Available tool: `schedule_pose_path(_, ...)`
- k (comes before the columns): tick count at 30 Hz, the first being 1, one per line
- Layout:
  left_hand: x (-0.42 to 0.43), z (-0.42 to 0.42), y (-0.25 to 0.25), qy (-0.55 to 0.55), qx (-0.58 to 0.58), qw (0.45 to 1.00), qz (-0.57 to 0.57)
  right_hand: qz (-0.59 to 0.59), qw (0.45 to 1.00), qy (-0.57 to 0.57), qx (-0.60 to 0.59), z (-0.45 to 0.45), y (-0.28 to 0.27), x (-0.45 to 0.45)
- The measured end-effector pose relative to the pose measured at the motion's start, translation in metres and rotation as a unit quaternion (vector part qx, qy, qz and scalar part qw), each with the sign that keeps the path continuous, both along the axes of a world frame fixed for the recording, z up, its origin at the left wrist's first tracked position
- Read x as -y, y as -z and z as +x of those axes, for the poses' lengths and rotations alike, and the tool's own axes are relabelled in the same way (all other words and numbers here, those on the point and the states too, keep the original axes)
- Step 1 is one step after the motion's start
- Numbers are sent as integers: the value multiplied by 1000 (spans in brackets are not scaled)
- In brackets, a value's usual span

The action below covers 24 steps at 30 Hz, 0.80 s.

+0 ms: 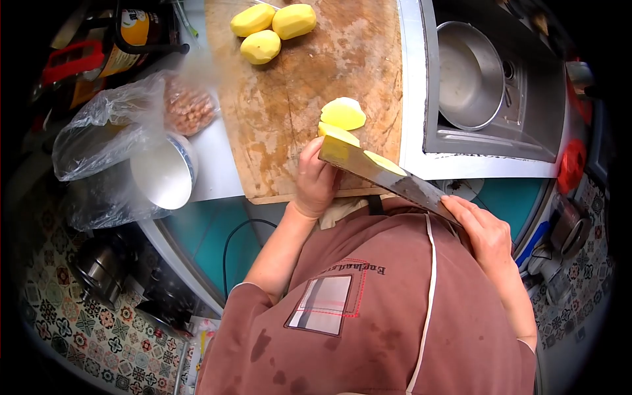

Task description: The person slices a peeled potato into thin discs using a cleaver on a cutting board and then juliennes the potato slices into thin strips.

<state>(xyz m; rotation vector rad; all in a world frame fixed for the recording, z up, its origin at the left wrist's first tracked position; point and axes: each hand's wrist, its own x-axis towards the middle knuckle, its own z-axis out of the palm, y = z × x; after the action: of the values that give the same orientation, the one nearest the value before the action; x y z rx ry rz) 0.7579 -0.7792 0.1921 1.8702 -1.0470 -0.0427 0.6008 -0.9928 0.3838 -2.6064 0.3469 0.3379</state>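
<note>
My right hand [484, 230] is wrapped round the handle end of a kitchen knife [368, 170] with a broad blade. The blade slants up to the left over the front of the wooden cutting board [283, 131]. A thin potato slice [384, 162] clings along the blade. My left hand [316, 178] is curled at the blade's tip, against a peeled potato piece [339, 133]; the blade hides part of its fingers. Just beyond lies a cut potato piece [343, 113]. Three whole peeled potatoes [261, 47] sit together at the far left of the board.
Right of the board, a metal pot [467, 76] stands in the grey sink [526, 135]. On the left are a white bowl [164, 172], a clear plastic bag [108, 135] and a bag of small reddish-brown pieces [189, 108]. A black cable [227, 253] hangs below the counter.
</note>
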Motion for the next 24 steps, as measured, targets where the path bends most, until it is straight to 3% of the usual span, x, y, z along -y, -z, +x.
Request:
schedule_pose_path(3,-1,1,4,0,59,998,-4,-1,1000,1,8,0,2,0)
schedule_pose_path(8,1,1,0,-8,56,998,4,2,1000,-4,11,7,13,-1)
schedule_pose_path(17,8,5,-16,-17,94,994,49,16,998,-9,58,30,71,-13)
schedule_pose_path(21,-1,-2,0,-31,50,998,9,9,999,-16,32,15,32,-6)
schedule_pose_path(23,-5,-7,5,-21,-157,987,-14,-3,1000,-14,18,9,13,-3)
schedule_pose_path(24,-8,-9,10,-20,-135,991,-3,-7,1000,-13,10,5,8,-2)
